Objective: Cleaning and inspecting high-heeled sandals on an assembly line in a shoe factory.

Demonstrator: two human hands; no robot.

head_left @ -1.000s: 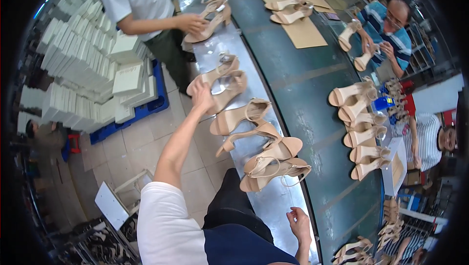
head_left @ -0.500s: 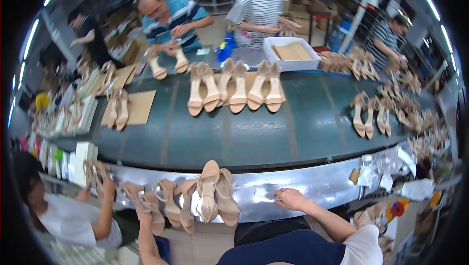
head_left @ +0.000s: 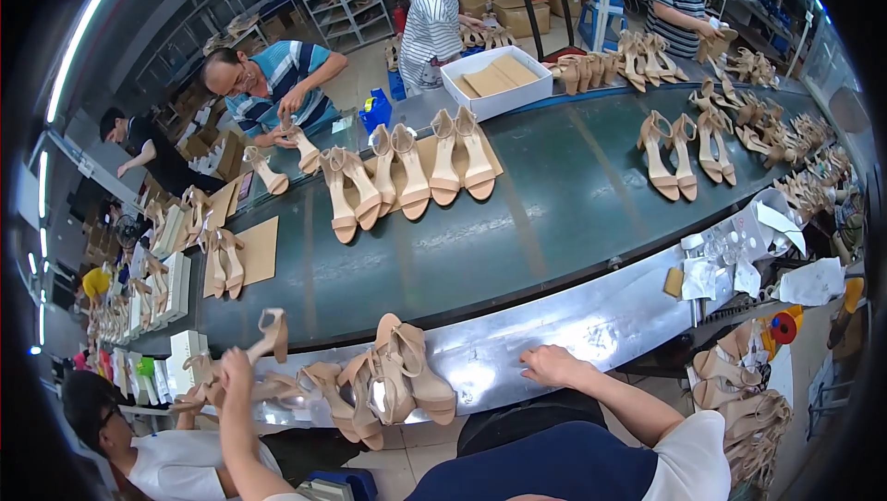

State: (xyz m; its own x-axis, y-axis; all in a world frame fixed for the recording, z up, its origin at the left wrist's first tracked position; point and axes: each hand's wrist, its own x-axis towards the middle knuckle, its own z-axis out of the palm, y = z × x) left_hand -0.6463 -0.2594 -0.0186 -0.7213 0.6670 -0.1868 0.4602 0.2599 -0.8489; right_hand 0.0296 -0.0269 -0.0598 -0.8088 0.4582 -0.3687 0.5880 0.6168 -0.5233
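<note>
My left hand (head_left: pixel 236 377) is raised at the left of the metal ledge, its fingers closed on a beige heeled sandal (head_left: pixel 270 336); the grip is partly blurred. My right hand (head_left: pixel 551 365) rests on the shiny metal ledge (head_left: pixel 591 330), fingers apart and holding nothing. Between my hands, several beige ankle-strap sandals (head_left: pixel 427 379) stand bunched on the ledge, some overlapping. Close to my left hand, a co-worker in white (head_left: pixel 176 459) has a hand by another sandal (head_left: pixel 205 374).
Beyond the ledge, a green conveyor belt (head_left: pixel 416 261) carries sandal pairs (head_left: pixel 411 178), some on cardboard. Across it people work beside a white box (head_left: pixel 499 85). Papers (head_left: pixel 811 281) and a sandal pile (head_left: pixel 739 399) lie at right.
My left hand has risen from the sandals at the ledge's left and now has one lifted. The view has turned and tilted. My right hand stays on the ledge.
</note>
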